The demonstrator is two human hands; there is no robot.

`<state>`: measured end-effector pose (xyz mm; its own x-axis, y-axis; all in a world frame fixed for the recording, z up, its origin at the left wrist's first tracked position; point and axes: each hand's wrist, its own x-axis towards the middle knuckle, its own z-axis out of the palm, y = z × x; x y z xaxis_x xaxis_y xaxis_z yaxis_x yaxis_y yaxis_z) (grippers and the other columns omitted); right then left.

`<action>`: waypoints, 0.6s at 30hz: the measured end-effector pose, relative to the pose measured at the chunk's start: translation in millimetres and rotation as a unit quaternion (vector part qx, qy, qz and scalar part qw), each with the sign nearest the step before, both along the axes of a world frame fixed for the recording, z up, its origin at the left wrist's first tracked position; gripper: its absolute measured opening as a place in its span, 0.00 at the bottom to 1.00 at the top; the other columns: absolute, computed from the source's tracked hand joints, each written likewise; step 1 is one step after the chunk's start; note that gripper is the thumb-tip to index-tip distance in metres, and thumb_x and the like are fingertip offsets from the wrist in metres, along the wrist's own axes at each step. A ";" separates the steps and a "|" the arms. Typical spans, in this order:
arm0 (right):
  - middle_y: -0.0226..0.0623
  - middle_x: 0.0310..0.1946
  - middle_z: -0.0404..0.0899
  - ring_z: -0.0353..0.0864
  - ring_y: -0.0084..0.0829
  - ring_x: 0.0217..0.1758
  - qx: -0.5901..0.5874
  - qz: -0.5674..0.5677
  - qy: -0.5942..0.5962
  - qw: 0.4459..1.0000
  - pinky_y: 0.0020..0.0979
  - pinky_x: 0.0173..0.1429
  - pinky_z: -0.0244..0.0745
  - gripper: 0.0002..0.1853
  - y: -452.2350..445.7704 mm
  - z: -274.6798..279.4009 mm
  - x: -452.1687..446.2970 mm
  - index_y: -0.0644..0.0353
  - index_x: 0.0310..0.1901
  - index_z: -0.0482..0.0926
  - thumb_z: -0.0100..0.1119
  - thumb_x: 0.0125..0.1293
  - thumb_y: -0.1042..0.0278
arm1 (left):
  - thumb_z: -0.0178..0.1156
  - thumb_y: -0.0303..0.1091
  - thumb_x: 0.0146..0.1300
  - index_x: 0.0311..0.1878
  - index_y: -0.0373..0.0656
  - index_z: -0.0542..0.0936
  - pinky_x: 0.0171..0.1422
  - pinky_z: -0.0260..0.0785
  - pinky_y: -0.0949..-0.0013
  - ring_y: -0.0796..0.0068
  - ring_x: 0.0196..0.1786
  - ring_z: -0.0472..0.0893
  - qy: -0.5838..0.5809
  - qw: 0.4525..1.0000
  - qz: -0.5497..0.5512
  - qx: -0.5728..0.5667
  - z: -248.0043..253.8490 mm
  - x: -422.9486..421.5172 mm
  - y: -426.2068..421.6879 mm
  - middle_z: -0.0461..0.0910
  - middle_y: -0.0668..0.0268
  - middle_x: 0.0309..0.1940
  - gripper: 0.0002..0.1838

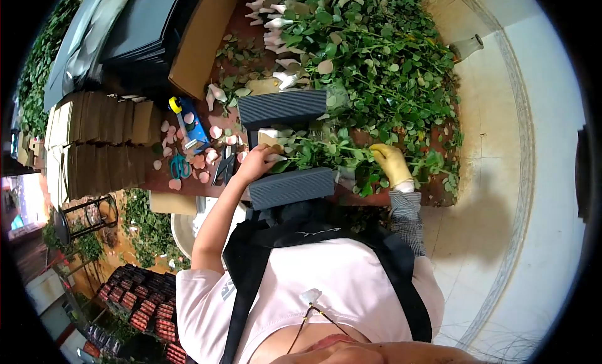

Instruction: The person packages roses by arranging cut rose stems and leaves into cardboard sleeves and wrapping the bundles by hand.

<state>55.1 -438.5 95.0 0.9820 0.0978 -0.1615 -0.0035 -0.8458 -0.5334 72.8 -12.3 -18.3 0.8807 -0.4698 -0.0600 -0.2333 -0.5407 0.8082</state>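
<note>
In the head view, leafy cut roses (313,152) lie across the work surface between two dark corrugated cardboard pieces (282,109). My left hand (257,163) is bare and curls around a pale-covered rose head at the left end of this bunch. On the right, my right hand (391,163) wears a yellow glove, with its fingers bent over the green stems. The nearer corrugated piece (291,188) is close against my body. Leaves partly hide what the fingertips grip.
A large heap of roses (376,63) covers the far right. Leftward are teal scissors (180,167), a blue tool with yellow tape (195,129), loose petals (216,132), stacked brown cardboard (106,166) and black sheets (141,35). A bottle (467,47) lies beyond the right edge.
</note>
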 end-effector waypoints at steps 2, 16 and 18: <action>0.46 0.42 0.86 0.85 0.44 0.44 -0.023 0.057 -0.023 0.998 0.37 0.50 0.79 0.11 -7.0 -39.4 2.8 0.60 0.47 0.84 0.61 0.65 0.68 | 0.68 0.33 0.55 0.48 0.42 0.82 0.56 0.71 0.55 0.51 0.53 0.77 -0.055 0.996 -0.022 0.065 -3.7 2.1 -0.8 0.78 0.57 0.45 0.17; 0.47 0.69 0.70 0.71 0.44 0.71 -0.021 -0.034 0.327 0.944 0.39 0.70 0.69 0.36 -28.9 -26.9 49.8 0.60 0.73 0.63 0.62 0.67 0.54 | 0.71 0.38 0.51 0.50 0.47 0.82 0.61 0.70 0.48 0.42 0.56 0.72 -0.127 0.970 -0.065 0.199 -5.7 12.9 -1.8 0.70 0.48 0.56 0.21; 0.48 0.68 0.71 0.72 0.46 0.69 -0.039 -0.041 0.160 0.985 0.41 0.69 0.70 0.38 -44.0 -28.9 73.8 0.59 0.74 0.62 0.62 0.66 0.52 | 0.71 0.32 0.50 0.52 0.46 0.80 0.60 0.69 0.48 0.42 0.55 0.72 -0.090 0.990 -0.017 0.109 -2.9 3.1 -2.3 0.70 0.48 0.55 0.23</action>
